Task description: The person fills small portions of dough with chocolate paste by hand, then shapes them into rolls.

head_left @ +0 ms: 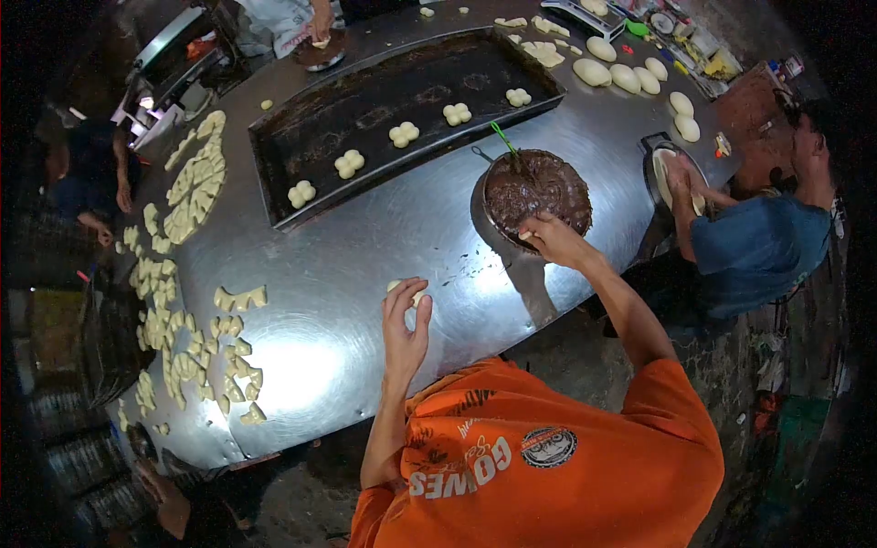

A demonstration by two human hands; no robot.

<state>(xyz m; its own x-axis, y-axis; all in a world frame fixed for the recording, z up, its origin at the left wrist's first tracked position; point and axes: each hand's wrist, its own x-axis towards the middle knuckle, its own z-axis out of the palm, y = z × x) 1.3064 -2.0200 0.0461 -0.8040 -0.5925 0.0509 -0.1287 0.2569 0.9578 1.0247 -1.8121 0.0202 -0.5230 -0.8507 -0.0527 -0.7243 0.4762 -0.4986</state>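
Note:
My left hand (pixel 405 320) is over the metal table (pixel 356 265) near its front edge, with its fingers curled around a piece of pale dough (pixel 395 287). To its right, my right hand (pixel 546 236) is at the near rim of a round bowl of dark brown paste (pixel 548 194). Its fingers are pinched on a small pale thing, perhaps a spatula or dough. A green-handled tool (pixel 503 138) stands in the paste. Behind the bowl, a black tray (pixel 384 169) holds several clusters of dough balls (pixel 348 163) in a row.
Cut dough pieces (pixel 196 187) lie across the left side. Several large dough balls (pixel 626 79) rest at the back right, near a scale (pixel 585 16). A person in blue (pixel 758 237) handles dough at the right. Other people stand at the left and back.

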